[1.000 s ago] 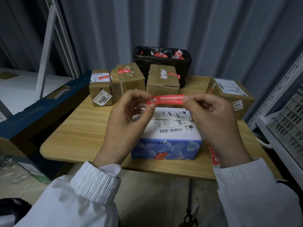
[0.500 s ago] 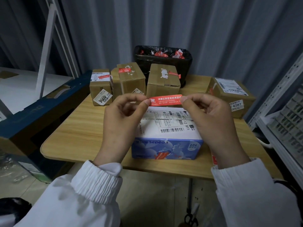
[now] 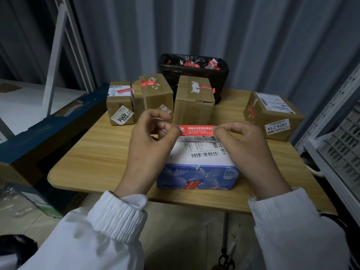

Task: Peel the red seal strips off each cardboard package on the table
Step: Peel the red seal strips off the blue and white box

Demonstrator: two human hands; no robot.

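Observation:
A red seal strip [image 3: 195,130] is stretched level between my hands, above a blue and white package [image 3: 202,172] at the table's near edge. My left hand [image 3: 150,151] pinches the strip's left end and my right hand [image 3: 247,151] pinches its right end. Another red strip [image 3: 191,185] sticks on that package's front face. Three brown cardboard boxes stand in a row at the back: left [image 3: 119,103], middle [image 3: 156,94], right [image 3: 193,103], each with a red strip on top. One more brown box [image 3: 272,115] lies at the right.
A black-lined bin [image 3: 194,75] holding several peeled red strips stands behind the boxes. The wooden table [image 3: 93,158] has bare room on its left half. A dark blue carton [image 3: 48,137] lies left of the table, metal shelving [image 3: 335,145] to the right.
Both hands have kept hold of the strip and stayed above the blue and white package, drifting only slightly. Nothing else on the table moved.

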